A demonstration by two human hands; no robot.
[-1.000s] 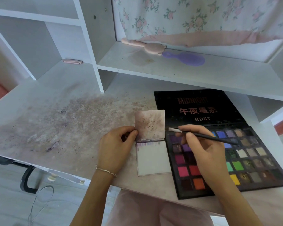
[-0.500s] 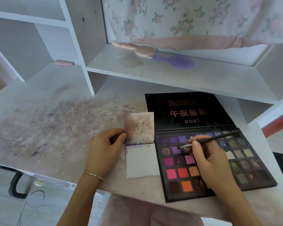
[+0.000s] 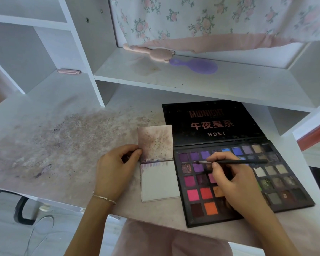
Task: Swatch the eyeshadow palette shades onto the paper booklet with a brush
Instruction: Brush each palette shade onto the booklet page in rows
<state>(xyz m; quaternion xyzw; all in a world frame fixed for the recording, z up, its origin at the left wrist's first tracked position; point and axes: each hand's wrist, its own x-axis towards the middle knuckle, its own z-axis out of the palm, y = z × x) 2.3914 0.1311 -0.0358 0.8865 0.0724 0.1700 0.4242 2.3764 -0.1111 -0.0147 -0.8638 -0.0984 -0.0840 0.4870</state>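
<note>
Head view: booklet [image 3: 159, 180] lies open on the desk [image 3: 50, 145], touching the palette [image 3: 244, 180] at its 3 o'clock. Left hand [image 3: 115, 170] pinches the stained upper leaf. Right hand [image 3: 235, 183] grips the brush [image 3: 235, 161], tip over a purple pan. Progress is judged early: only one row of faint purple swatches tops the lower page, so most shades remain.

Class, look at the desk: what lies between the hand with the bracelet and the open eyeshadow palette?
In the head view, the paper booklet lies between the left hand and the eyeshadow palette, its stained upper page pinched by that hand.
</note>
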